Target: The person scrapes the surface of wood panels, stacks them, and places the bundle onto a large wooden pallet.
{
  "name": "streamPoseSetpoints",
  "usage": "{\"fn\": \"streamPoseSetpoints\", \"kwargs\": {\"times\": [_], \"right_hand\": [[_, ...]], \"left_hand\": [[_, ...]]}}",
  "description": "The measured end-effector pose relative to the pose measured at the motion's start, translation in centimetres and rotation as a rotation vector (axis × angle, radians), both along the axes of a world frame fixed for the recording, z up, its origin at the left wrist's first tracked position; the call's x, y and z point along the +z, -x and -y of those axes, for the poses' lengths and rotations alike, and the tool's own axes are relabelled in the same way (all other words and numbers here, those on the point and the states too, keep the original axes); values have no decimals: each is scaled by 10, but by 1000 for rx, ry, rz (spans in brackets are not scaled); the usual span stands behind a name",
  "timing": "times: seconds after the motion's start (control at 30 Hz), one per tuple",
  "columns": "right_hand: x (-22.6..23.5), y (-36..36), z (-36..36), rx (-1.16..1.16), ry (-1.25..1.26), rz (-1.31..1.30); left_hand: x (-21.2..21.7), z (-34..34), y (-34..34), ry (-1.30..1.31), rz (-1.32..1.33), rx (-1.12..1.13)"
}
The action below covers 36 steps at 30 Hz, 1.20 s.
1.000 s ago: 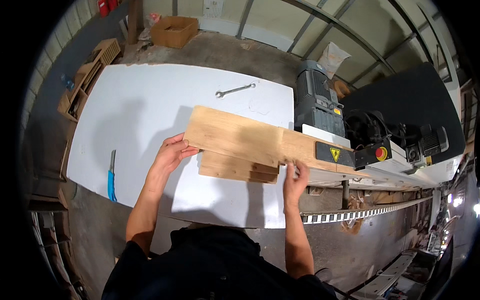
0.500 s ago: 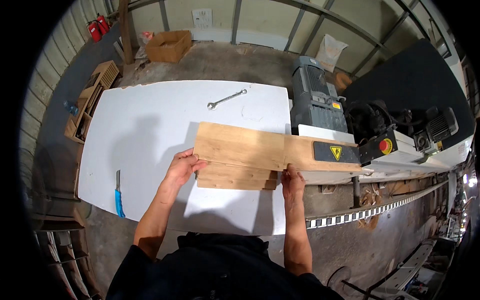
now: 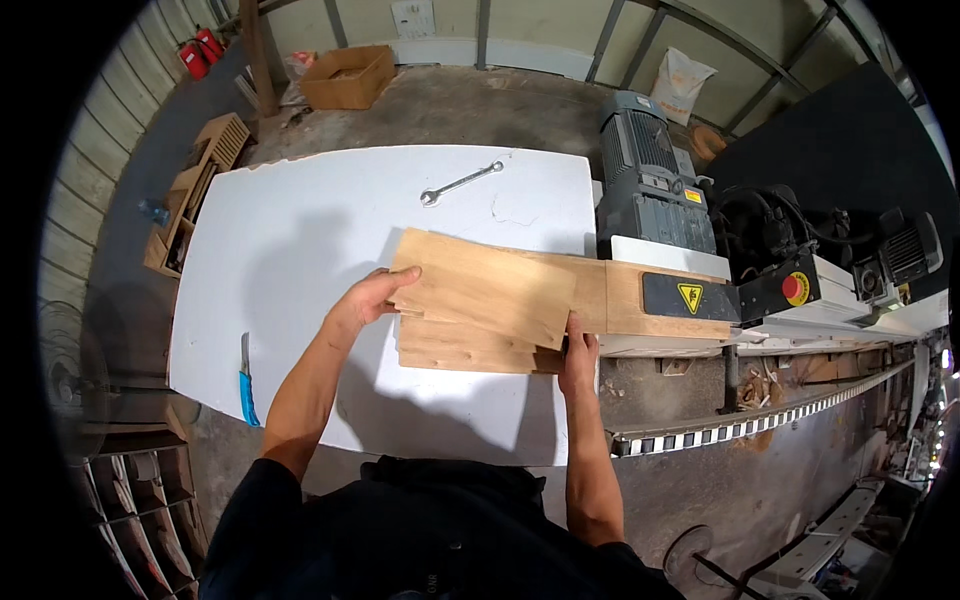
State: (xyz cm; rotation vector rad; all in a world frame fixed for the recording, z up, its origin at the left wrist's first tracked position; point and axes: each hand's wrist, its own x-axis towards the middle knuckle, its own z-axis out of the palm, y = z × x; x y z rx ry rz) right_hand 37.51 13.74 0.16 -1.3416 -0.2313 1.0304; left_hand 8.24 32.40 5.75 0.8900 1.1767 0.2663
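Observation:
A light-brown wood-grain plank [image 3: 485, 285] is held between my two hands, slightly tilted, its right end nearer to me. My left hand [image 3: 372, 297] pinches its left end, thumb on top and fingers underneath. My right hand [image 3: 578, 357] grips the near right corner with the thumb up along the edge. Beneath it lies a stack of similar planks [image 3: 460, 347] on the white table [image 3: 300, 200]. Behind the held plank, another plank [image 3: 622, 300] reaches right, under the dark guard [image 3: 665, 296] of a machine.
A combination wrench [image 3: 462, 184] lies at the table's far side, a blue-handled knife [image 3: 247, 385] near its left front edge. On the right stand a grey motor [image 3: 650, 180] and a red stop button [image 3: 796, 289]. A toothed rail [image 3: 740, 422] runs along the right.
The held plank has turned, its right end swinging toward me and away from the plank in the machine. My left hand has risen slightly with its end. The view has shifted a little.

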Motion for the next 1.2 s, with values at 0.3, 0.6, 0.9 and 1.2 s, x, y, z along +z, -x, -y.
{"fn": "streamPoseSetpoints", "kwargs": {"times": [0.3, 0.6, 0.9, 1.2], "right_hand": [[-11, 27, 86, 218, -28, -290], [39, 64, 74, 434, 170, 126], [51, 115, 128, 312, 129, 47], [59, 108, 121, 357, 3, 268]], "left_hand": [[-6, 59, 55, -48, 68, 42], [13, 69, 75, 90, -17, -130], [15, 100, 99, 162, 141, -264], [24, 122, 112, -184, 173, -149]]}}
